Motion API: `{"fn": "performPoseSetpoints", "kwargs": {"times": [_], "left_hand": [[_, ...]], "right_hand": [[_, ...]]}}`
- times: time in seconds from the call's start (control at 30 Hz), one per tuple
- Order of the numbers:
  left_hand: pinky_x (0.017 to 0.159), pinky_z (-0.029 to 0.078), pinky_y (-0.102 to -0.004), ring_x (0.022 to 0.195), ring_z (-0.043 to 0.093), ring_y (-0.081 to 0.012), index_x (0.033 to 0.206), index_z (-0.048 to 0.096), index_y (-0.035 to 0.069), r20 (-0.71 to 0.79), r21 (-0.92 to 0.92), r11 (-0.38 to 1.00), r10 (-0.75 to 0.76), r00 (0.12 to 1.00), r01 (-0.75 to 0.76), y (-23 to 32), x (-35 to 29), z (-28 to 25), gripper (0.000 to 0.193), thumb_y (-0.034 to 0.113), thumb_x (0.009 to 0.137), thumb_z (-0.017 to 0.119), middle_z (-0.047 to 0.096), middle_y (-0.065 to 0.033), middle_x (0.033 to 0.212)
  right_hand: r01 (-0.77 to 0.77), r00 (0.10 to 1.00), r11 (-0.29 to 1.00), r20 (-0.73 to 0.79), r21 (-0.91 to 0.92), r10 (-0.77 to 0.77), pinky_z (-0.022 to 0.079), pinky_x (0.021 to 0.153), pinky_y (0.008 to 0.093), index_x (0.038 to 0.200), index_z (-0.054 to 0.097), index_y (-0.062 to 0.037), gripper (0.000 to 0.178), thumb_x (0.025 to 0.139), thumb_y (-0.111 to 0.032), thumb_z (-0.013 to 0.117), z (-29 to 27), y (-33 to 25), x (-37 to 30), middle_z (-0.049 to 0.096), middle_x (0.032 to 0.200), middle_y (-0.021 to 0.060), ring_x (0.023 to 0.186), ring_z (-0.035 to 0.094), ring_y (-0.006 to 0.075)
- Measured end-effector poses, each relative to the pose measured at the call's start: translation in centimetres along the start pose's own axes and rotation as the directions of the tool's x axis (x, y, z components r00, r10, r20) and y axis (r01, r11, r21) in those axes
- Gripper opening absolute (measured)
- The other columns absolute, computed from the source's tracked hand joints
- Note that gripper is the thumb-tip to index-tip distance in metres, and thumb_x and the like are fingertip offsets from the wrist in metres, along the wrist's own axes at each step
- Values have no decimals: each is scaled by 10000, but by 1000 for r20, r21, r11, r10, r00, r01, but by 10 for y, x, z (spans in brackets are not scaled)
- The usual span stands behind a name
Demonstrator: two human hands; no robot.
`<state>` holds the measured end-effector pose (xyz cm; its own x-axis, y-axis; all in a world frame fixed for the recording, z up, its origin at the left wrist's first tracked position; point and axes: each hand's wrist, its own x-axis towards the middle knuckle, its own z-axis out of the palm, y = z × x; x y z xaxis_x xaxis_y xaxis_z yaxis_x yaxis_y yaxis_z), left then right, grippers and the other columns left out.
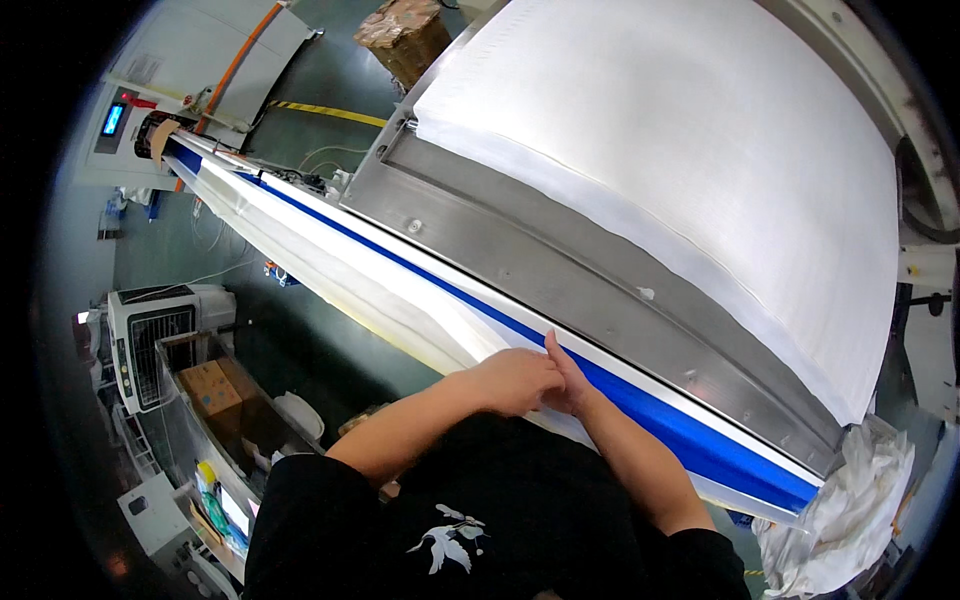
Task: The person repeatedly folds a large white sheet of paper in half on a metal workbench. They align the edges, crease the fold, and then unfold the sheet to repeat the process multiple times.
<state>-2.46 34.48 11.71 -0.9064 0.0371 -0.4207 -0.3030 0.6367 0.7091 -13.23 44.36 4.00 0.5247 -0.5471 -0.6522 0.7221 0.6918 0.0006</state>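
My left hand (517, 381) and my right hand (567, 378) meet in front of my chest, over the near edge of a long machine table. The left one is closed, its fingers curled against the right palm; whether anything is in them is hidden. On the right hand the thumb points up, stretched away from the palm, and its other fingers are mostly behind the left hand. Just beyond the hands runs a blue strip (660, 420) between white borders. Thin white sheeting (380, 285) hangs along the table's near side, close to the left forearm.
Behind the strip lies a grey metal plate (540, 270), then a large layered white sheet (680, 130). Crumpled clear plastic (840, 510) hangs at the right end. Leftward stand an air cooler (165, 340), a cardboard box (212, 395) in a bin, and a control cabinet (200, 60).
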Motion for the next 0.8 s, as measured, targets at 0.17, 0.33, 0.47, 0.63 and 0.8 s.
{"fn": "performPoseSetpoints", "kwargs": {"times": [0.17,0.33,0.47,0.63,0.8], "left_hand": [[800,469,-413,936,578,-303,1018,601,101,-223,-133,991,-20,975,-10,-3,-18,-15,299,160,738,684,612,-103,971],[791,474,-400,925,587,-301,1035,608,104,-38,-30,997,-78,996,77,-23,-31,-2,303,183,754,688,614,-102,966],[819,469,-393,918,587,-312,994,618,97,-306,-135,987,-124,944,86,-56,-26,-17,259,173,755,685,620,-115,963],[845,442,-425,988,546,-334,1020,578,72,-811,54,960,-118,573,274,-141,7,-64,242,145,792,607,582,-130,1051],[963,361,-444,1123,488,-290,1089,557,65,-928,131,856,-71,365,500,-205,15,-85,304,190,813,585,529,-117,1173]], "right_hand": [[207,972,978,109,18,-208,351,1008,379,1247,500,-56,660,924,-599,312,-16,19,-2,515,1270,100,1177,478,231],[147,989,974,10,-173,-147,395,966,353,1217,526,-44,538,944,-489,399,-28,14,-17,562,1201,111,1112,528,214],[152,959,916,-168,-371,-227,481,752,299,1091,593,-51,395,906,-390,510,-37,-8,-20,630,1023,90,902,614,189],[254,772,454,-104,-854,-627,482,692,306,1019,625,-48,356,890,-372,549,-29,-77,3,665,874,69,794,629,178],[67,571,-114,132,-991,-811,491,707,364,939,627,-47,252,847,-272,563,70,-181,31,659,857,147,780,637,290]]}}
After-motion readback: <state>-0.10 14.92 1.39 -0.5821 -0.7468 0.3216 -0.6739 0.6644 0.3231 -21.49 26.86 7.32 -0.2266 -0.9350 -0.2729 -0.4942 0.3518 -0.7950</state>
